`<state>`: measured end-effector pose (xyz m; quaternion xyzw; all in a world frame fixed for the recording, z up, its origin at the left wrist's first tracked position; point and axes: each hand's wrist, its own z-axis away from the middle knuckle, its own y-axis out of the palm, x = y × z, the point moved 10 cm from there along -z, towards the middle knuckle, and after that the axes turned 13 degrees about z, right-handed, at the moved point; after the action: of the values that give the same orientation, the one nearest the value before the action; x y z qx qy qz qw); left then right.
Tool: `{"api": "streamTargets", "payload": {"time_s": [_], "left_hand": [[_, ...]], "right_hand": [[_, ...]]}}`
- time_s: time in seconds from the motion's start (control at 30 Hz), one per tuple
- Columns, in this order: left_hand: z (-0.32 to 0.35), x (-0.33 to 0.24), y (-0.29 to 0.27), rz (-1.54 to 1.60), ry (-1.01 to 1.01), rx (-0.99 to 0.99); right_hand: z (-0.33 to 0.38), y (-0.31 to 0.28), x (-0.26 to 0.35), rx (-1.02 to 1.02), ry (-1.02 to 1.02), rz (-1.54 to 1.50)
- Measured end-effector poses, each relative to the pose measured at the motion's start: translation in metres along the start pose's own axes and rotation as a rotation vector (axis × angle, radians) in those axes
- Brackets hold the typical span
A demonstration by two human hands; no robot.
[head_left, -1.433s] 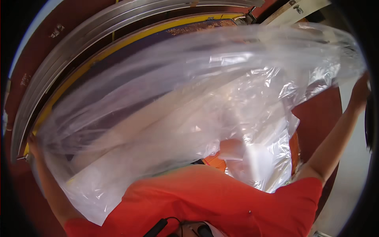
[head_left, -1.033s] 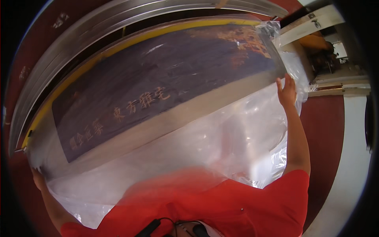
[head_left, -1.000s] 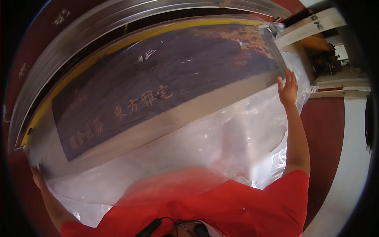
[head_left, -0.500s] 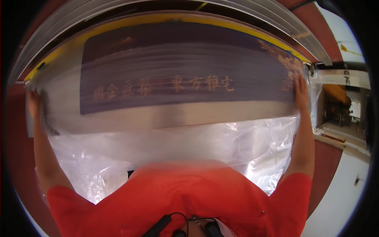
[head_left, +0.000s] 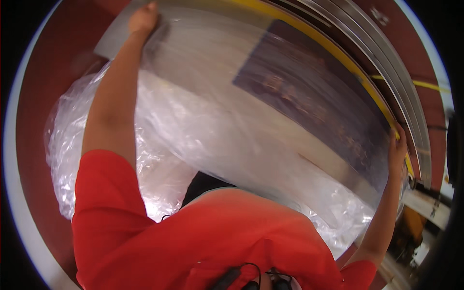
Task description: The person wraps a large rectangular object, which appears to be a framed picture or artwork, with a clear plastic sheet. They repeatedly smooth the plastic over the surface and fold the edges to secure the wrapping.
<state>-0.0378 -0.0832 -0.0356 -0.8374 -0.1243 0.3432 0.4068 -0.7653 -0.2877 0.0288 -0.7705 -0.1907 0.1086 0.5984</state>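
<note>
A long grey sheet [head_left: 193, 55] lies in front of me, with a dark printed panel [head_left: 314, 92] bearing gold lettering and decoration. Clear plastic film [head_left: 208, 125] stretches over its near part, glossy and wrinkled. At the far left of the sheet, my left hand [head_left: 144, 20] is closed on the film, fingers curled; blur softens the details. My right hand [head_left: 398, 151] is at the right end, beside the yellow edge strip [head_left: 362, 72], its fingers bent over the film's edge there. Both arms reach wide apart.
A ribbed metal rail [head_left: 386, 63] curves along the far side. Loose film [head_left: 72, 145] bunches at the left, over the reddish floor [head_left: 43, 111]. Machine parts and a pale frame [head_left: 425, 208] stand at the lower right. My red shirt fills the near side.
The view has turned, so the sheet and rail now slant down to the right. My left hand appears higher, my right hand lower. More bunched film shows at the left.
</note>
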Motion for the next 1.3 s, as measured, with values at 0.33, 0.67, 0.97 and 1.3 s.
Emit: {"api": "streamTargets", "payload": {"time_s": [0.33,0.67,0.97,1.3], "left_hand": [[0.029,-0.023,-0.002,0.694,-0.248,0.371],[0.016,0.005,-0.001,0.376,-0.111,0.242],[0.002,-0.005,0.005,-0.12,-0.02,0.089],[-0.036,0.068,0.054,-0.187,0.13,0.17]], "right_hand": [[0.059,0.044,0.519,0.975,-0.576,-1.14],[0.096,-0.06,0.433,0.991,-0.857,-1.311],[0.197,-0.148,-0.036,0.312,0.304,-0.819],[0.236,-0.402,-0.187,-0.692,0.446,0.473]]}}
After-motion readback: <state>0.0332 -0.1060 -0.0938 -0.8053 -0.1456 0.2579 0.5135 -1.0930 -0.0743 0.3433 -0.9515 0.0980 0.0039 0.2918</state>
